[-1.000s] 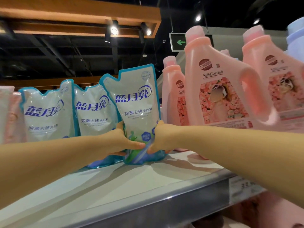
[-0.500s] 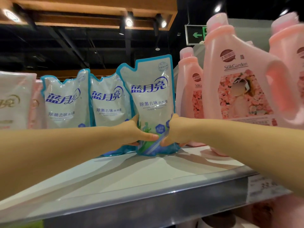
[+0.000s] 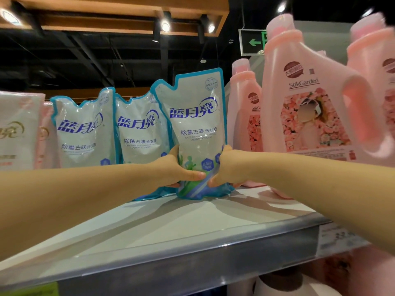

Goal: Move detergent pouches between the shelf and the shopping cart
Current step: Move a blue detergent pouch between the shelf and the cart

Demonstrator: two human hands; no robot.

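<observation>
A white detergent pouch with a blue border (image 3: pixel 197 129) stands upright on the pale shelf (image 3: pixel 192 223). My left hand (image 3: pixel 175 171) grips its lower left side, thumb across the front. My right hand (image 3: pixel 226 169) grips its lower right side the same way. Two more pouches of the same kind, one (image 3: pixel 142 129) and another (image 3: pixel 83 129), stand to its left, further back. The shopping cart is out of view.
Large pink detergent bottles (image 3: pixel 312 99) crowd the shelf right of the held pouch, one (image 3: pixel 244 116) just behind my right hand. White and pink pouches (image 3: pixel 17 133) stand at the far left. A price strip (image 3: pixel 333 236) runs along the shelf's front edge.
The held pouch sits more upright and nearly level with the shelf surface. Both hands keep their grip. The view has shifted slightly left and closer.
</observation>
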